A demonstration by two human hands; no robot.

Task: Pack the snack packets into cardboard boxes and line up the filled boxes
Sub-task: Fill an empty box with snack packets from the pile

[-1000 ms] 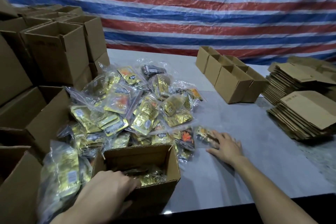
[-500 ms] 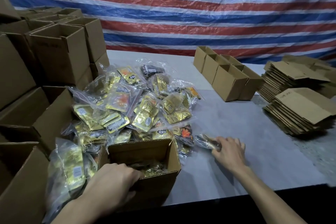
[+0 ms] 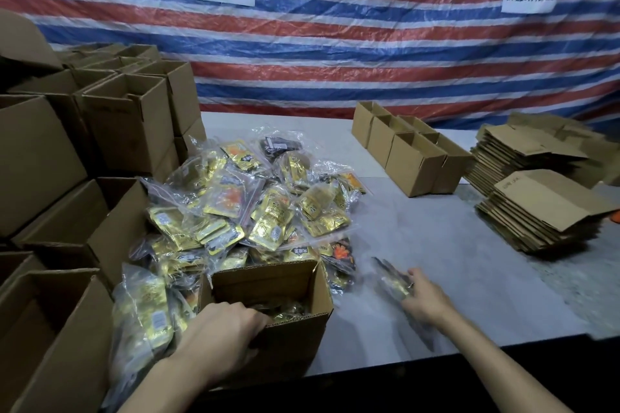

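An open cardboard box (image 3: 295, 339) stands at the near edge of the grey table (image 3: 469, 278), with gold snack packets lying inside it. My left hand (image 3: 224, 332) grips its near rim, fingers curled over the edge. Behind the box spreads a big pile of snack packets (image 3: 255, 208) in clear bags, mostly gold, some orange and black. To the right of the box, my right hand (image 3: 424, 300) holds one clear-bagged snack packet (image 3: 391, 280) just above the table; it looks blurred.
Open cardboard boxes (image 3: 127, 124) are stacked along the left, with more at the near left (image 3: 50, 345). Several small open boxes (image 3: 416, 157) stand in a row at the back right. Flat folded cartons (image 3: 536, 208) are piled at the far right. A striped tarp hangs behind.
My right hand took a packet from the pile's edge and has drawn it back toward me and off the table. My left hand stays on the box rim.
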